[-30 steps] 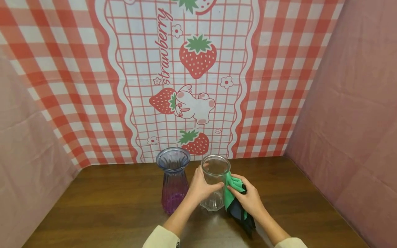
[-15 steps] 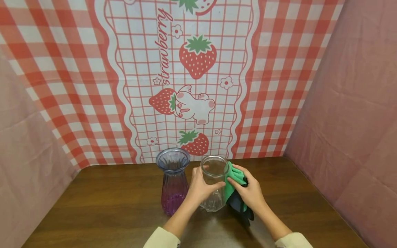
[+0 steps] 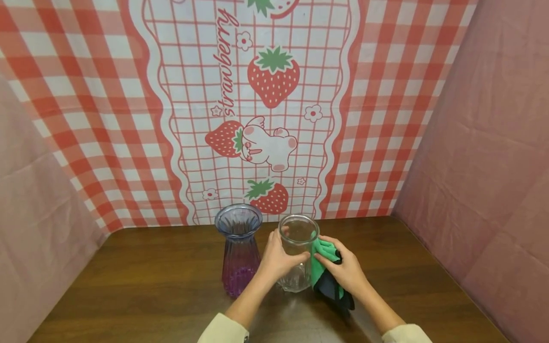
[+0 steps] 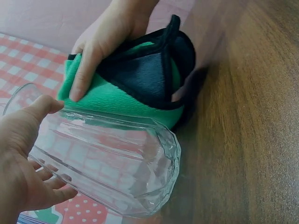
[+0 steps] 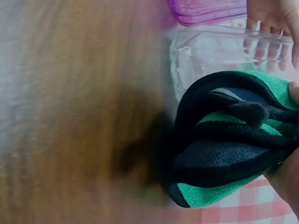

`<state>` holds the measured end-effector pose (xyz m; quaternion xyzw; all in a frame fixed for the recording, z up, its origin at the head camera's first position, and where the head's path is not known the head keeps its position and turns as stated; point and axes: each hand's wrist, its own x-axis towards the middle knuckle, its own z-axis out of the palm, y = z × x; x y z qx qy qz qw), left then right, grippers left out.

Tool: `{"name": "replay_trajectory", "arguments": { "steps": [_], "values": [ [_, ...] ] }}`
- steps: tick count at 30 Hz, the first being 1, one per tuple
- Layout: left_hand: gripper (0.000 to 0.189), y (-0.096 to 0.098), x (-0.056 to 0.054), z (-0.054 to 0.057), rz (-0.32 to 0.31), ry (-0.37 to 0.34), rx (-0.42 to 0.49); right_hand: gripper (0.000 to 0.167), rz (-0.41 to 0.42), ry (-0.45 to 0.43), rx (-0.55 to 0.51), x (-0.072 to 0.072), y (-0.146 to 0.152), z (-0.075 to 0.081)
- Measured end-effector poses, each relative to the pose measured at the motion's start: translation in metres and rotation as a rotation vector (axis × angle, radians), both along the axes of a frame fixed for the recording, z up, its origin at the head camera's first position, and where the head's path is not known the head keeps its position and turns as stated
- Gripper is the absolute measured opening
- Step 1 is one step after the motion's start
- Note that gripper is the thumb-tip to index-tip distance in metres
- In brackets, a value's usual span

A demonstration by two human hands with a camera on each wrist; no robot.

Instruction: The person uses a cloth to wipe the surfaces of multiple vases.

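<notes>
A clear glass vase [image 3: 295,271] stands upright on the wooden table. My left hand [image 3: 278,257] grips it from the left, thumb across the front and fingers behind, as the left wrist view shows through the glass [image 4: 112,163]. In my right hand [image 3: 345,267] is a bunched cloth [image 3: 326,281], green on one side and dark grey with black edging on the other. The cloth lies against the vase's right side, its loose end hanging toward the table. Part of the right hand is hidden behind the cloth in the right wrist view.
Just left of the clear vase stands a second glass vase [image 3: 240,257], blue at its flared rim and purple at its base. A red-and-white strawberry-print cloth [image 3: 274,143] hangs behind the table [image 3: 141,281]. Pink cloth walls [image 3: 484,190] flank both sides.
My right hand slid the cloth a little up the vase's side half a second ago, and is now lower again. The left hand and the vase stay almost in place.
</notes>
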<state>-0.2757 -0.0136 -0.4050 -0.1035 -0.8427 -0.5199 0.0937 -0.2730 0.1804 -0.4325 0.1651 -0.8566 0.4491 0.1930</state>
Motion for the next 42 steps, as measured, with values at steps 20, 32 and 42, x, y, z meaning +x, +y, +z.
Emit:
{"name": "replay_trajectory", "arguments": {
  "steps": [20,32,42],
  "values": [
    [0.074,0.002,0.003,0.004,-0.055,-0.011,-0.002,0.047,0.004,-0.003,-0.036,0.006,0.0,0.008],
    [0.078,0.003,0.004,0.003,-0.048,-0.018,0.021,0.043,-0.031,-0.06,-0.025,0.001,0.004,-0.011],
    [0.078,0.002,0.005,0.005,-0.031,-0.055,0.036,0.047,-0.02,-0.001,-0.057,0.006,0.0,0.003]
  ]
}}
